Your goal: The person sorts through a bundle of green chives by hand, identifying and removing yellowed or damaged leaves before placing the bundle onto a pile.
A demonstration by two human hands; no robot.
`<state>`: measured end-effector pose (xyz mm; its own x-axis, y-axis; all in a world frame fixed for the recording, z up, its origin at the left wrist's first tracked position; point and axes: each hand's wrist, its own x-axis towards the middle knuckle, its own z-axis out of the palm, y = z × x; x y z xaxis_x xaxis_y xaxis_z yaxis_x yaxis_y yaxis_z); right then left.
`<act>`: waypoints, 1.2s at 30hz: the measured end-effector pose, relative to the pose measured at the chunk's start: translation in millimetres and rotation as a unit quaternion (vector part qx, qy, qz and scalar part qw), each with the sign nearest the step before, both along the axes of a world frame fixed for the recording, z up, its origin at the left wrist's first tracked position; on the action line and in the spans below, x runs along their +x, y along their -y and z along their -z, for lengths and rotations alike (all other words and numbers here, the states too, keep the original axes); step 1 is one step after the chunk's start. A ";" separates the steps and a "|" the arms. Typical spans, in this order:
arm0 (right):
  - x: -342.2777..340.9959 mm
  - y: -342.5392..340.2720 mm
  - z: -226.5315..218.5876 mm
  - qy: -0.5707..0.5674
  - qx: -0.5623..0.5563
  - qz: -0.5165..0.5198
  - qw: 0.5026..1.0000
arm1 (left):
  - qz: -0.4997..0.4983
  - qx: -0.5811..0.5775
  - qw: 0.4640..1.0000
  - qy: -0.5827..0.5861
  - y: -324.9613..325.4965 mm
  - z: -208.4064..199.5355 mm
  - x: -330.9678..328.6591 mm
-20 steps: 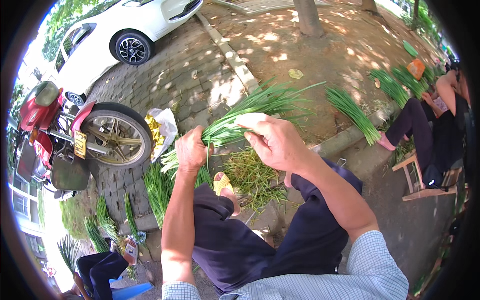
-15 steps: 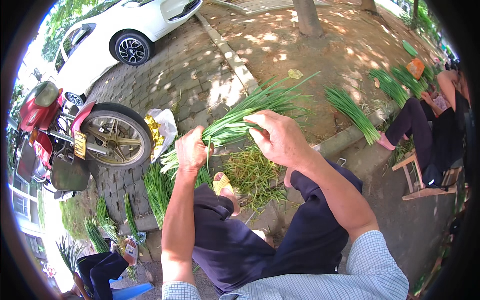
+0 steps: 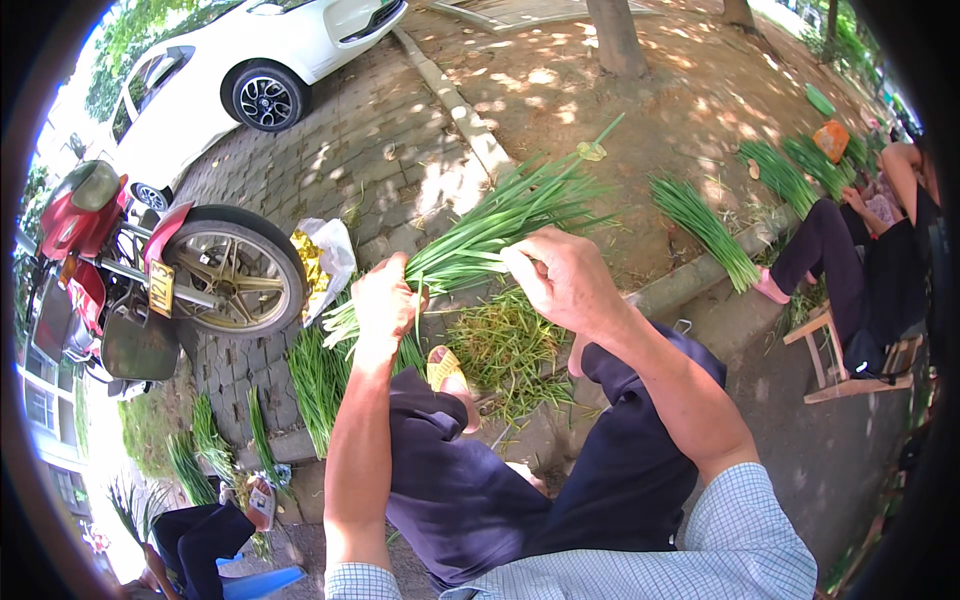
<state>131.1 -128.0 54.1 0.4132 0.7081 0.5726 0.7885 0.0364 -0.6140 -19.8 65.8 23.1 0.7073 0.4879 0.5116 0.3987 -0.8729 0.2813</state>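
Observation:
A bunch of garlic chives point(image 3: 520, 213), long and green with pale stem ends, lies tilted across my lap's far side. Its lower stems are wrapped by my left hand point(image 3: 383, 300), which is closed around them. My right hand point(image 3: 562, 280) is at the right flank of the bunch, thumb and forefinger pinched on a single chive leaf point(image 3: 487, 256). Below the bunch, a heap of yellowish and green trimmed leaves point(image 3: 510, 350) covers the ground by my yellow slipper point(image 3: 440, 366). More chives point(image 3: 315, 385) lie left of my left forearm.
A red motorcycle point(image 3: 165, 262) stands at the left beside a gold and white bag point(image 3: 322, 262). Chive bundles point(image 3: 705, 228) lie along the kerb point(image 3: 690, 280) at the right. A person sits on a wooden stool point(image 3: 850, 360) there; another sits at the lower left near a blue seat point(image 3: 262, 583).
My right thumb and forefinger have come together on a leaf and moved slightly right and down. The bunch's leaf tips have shifted a little. My left hand stays around the stems.

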 end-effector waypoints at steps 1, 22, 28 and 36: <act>1.8 -1.4 2.1 -0.019 -0.016 0.005 1.000 | 0.000 0.006 1.000 -0.002 -0.8 0.6 0.0; 1.0 -10.6 9.4 -0.064 -0.024 0.065 0.996 | -0.007 0.024 0.999 -0.046 0.7 1.3 2.0; -0.9 -11.5 9.9 -0.079 0.021 0.087 0.993 | 0.007 0.026 0.999 -0.044 3.0 -0.4 2.5; 0.9 -10.5 10.4 -0.073 0.015 0.081 0.994 | 0.011 0.014 0.999 -0.048 3.7 0.2 3.7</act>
